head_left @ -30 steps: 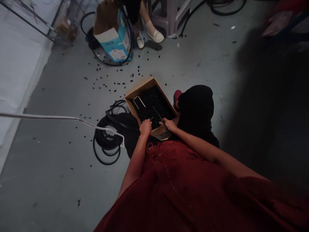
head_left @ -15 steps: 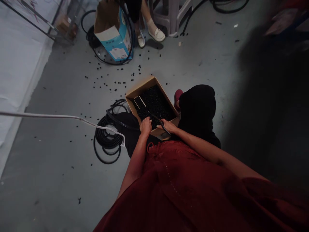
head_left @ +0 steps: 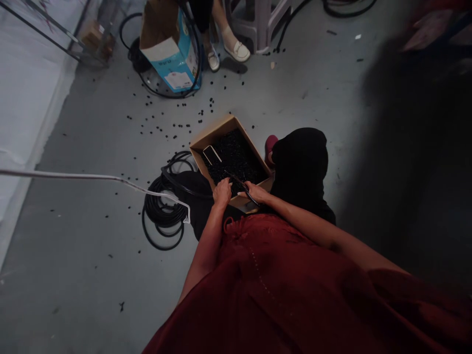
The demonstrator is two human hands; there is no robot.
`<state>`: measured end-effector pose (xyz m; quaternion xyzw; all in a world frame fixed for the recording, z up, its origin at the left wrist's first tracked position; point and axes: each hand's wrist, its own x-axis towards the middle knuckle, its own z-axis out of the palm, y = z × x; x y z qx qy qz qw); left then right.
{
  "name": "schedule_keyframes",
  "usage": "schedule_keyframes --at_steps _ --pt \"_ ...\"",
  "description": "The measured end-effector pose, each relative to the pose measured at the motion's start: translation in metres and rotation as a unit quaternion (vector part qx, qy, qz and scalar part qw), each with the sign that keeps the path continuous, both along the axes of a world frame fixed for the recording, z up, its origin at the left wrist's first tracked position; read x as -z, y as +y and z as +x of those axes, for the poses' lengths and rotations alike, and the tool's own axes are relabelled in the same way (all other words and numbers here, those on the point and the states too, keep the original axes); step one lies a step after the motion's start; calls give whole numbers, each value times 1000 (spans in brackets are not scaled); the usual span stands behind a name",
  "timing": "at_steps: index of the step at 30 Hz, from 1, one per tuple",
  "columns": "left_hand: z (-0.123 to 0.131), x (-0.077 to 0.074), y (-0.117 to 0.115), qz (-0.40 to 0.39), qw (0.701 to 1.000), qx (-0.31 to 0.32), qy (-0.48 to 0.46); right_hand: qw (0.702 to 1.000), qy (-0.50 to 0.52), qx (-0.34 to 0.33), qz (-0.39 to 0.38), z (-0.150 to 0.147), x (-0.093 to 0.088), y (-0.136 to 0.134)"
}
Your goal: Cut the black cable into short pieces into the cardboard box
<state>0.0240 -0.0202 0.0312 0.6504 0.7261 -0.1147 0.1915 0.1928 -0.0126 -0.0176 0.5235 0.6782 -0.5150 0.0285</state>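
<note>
1. The left hand (head_left: 222, 191) is at the near side of the box (head_left: 216, 132), its fingers curled closed, seemingly around the black hose (head_left: 197, 194) near its end; the grip itself is partly hidden.
2. The right hand (head_left: 257, 193) is just beside it, fingers wrapped around the handles of the scissors (head_left: 239, 182). The blades point over the box; how far apart they stand cannot be told.
3. The hose runs from the left hand across the person's left leg to the coil (head_left: 158, 211), which lies on the floor beside that leg.
4. The box sits between the person's legs. A thick layer of small black pieces (head_left: 236, 152) covers its bottom, with a pale U-shaped item (head_left: 216, 153) on top.
5. Judging by that layer, much cutting seems done. The coil has many turns, so a good length of hose appears left uncut. Whether the blades have bitten into the hose end is too small to tell.
6. Black bits (head_left: 201, 113) lie scattered over the floor, outside the box, toward the blue carton (head_left: 173, 69) and a co-worker's shoes (head_left: 238, 51).
</note>
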Motion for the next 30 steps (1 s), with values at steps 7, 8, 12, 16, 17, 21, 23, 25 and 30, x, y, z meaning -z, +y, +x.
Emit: schedule_keyframes --at_steps 7,8,12,16,17,21,23,25,30 --pt "-1 3 -1 4 1000 10 0 1000 1 -11 0 0 0 -1" --pt "-1 3 -1 4 1000 11 0 1000 1 -11 0 0 -1 -1" --pt "-2 4 -1 6 1000 15 -5 1000 4 -4 -2 0 -1 -1" --pt "-2 3 -1 1 1000 15 -5 1000 1 -1 -1 0 -2 -1" --pt "-2 3 -1 2 1000 16 -6 1000 0 -1 0 0 -2 -1" --pt "-1 4 -2 5 1000 23 -12 1000 0 0 2 0 -1 -1" --pt "-1 4 -3 9 999 28 -19 1000 -2 -3 2 -1 -1 -2" --pt "-2 4 -3 10 999 34 -24 1000 -6 -5 4 -1 -1 -2" --pt "-4 6 -2 3 999 41 -19 1000 -25 -8 18 0 -5 -1"
